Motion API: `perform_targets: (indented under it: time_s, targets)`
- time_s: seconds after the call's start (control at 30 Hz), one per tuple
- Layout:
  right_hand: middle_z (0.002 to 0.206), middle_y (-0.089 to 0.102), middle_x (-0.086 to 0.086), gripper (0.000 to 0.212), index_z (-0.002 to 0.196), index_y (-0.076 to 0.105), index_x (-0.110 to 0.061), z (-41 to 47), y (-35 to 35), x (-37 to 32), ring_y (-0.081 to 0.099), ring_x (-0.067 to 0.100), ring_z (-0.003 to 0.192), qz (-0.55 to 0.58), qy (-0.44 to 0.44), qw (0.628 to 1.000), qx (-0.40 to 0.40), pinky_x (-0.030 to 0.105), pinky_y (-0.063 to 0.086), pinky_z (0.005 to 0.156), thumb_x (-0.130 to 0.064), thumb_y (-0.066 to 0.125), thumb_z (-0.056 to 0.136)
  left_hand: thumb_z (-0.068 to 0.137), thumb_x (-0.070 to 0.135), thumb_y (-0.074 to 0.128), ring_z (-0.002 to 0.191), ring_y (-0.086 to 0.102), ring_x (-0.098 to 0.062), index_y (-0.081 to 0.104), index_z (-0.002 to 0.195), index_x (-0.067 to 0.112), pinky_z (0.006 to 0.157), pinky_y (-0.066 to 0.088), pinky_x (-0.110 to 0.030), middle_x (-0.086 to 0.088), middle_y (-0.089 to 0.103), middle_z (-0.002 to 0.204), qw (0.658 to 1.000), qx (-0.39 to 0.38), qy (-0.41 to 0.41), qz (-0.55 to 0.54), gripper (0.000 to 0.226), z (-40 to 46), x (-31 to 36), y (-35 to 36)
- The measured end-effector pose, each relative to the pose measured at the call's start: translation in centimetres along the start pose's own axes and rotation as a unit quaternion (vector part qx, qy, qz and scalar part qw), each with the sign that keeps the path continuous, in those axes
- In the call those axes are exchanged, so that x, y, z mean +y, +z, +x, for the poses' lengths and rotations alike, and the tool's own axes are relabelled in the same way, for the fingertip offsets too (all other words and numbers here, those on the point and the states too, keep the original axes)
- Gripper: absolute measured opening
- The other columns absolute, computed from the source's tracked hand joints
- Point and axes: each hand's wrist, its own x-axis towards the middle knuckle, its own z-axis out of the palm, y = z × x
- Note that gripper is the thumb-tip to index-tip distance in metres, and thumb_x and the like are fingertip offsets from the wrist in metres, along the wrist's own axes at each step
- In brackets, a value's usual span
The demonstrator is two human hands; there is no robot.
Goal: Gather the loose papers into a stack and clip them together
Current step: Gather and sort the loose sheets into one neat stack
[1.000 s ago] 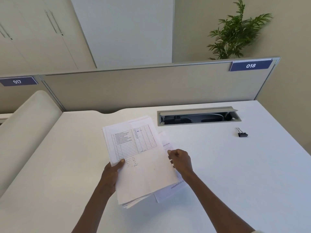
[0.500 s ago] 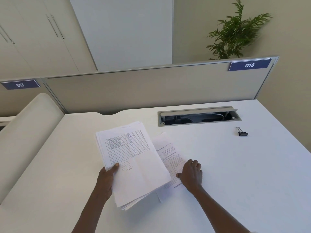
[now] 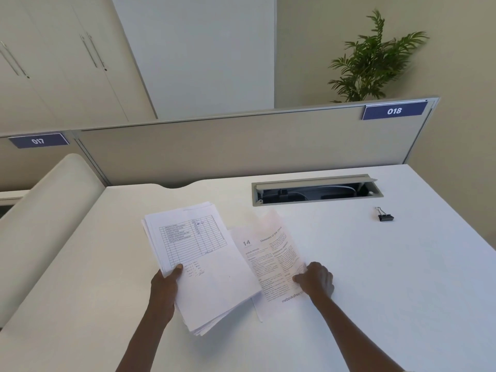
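Observation:
My left hand (image 3: 164,287) grips a thick stack of white papers (image 3: 204,267) at its left edge, thumb on top; the top sheet carries a printed table. The stack is lifted a little off the white desk (image 3: 375,291). To its right lies a loose printed page (image 3: 271,259) headed "14", partly under the stack. My right hand (image 3: 316,280) pinches that page's right edge, and the edge is lifted and curled. A black binder clip (image 3: 385,216) sits alone on the desk, far right of both hands.
An open cable tray (image 3: 316,190) is set into the desk behind the papers. A beige partition (image 3: 241,146) with labels 017 and 018 bounds the far edge. A cream rounded divider (image 3: 40,224) runs along the left. A plant stands beyond the partition.
My left hand has drawn the stack leftward, uncovering more of the printed page. My right hand went from lying flat on that page to pinching and lifting its right edge.

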Motion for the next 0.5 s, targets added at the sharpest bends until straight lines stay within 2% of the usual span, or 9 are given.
perform_targets:
  time_s: [0.1, 0.2, 0.33, 0.5]
  targets:
    - [0.093, 0.071, 0.006, 0.023, 0.094, 0.068, -0.011, 0.1, -1.0, 0.2, 0.063, 0.028, 0.089, 0.097, -0.020, 0.995, 0.013, 0.029, 0.045, 0.070, -0.022, 0.074, 0.074, 0.092, 0.011, 0.064, 0.105, 0.066, -0.034, 0.063, 0.122, 0.009, 0.098, 0.050, -0.052, -0.010, 0.070, 0.114, 1.000, 0.003, 0.004, 0.003, 0.030, 0.0, 0.3, 0.1]
    - [0.078, 0.068, -0.001, 0.011, 0.081, 0.066, -0.012, -0.1, -2.6, 0.0, 0.062, 0.023, 0.077, 0.150, -0.065, 0.986, 0.045, 0.026, 0.042, 0.065, -0.016, 0.074, 0.075, 0.092, 0.009, 0.063, 0.103, 0.065, -0.033, 0.062, 0.121, 0.009, 0.098, 0.049, -0.050, -0.010, 0.069, 0.113, 1.000, 0.010, 0.011, 0.004, 0.029, -0.1, 0.5, 0.5]
    - [0.069, 0.067, -0.007, 0.013, 0.072, 0.062, -0.018, -0.9, -4.6, -1.2, 0.063, 0.017, 0.066, 0.173, -0.124, 0.971, 0.107, 0.024, 0.041, 0.057, -0.016, 0.073, 0.077, 0.093, 0.008, 0.062, 0.103, 0.064, -0.033, 0.062, 0.121, 0.009, 0.098, 0.049, -0.049, -0.010, 0.068, 0.114, 1.000, 0.009, 0.009, 0.006, 0.028, -0.2, 0.3, 1.2]
    - [0.072, 0.068, -0.004, 0.008, 0.078, 0.065, -0.013, -2.9, -7.1, -4.1, 0.062, 0.017, 0.065, 0.221, -0.183, 0.947, 0.144, 0.025, 0.042, 0.058, -0.014, 0.073, 0.081, 0.093, 0.008, 0.062, 0.102, 0.064, -0.032, 0.062, 0.119, 0.010, 0.097, 0.049, -0.047, -0.011, 0.067, 0.115, 1.000, 0.007, 0.005, 0.010, 0.026, -0.7, 0.4, 2.5]
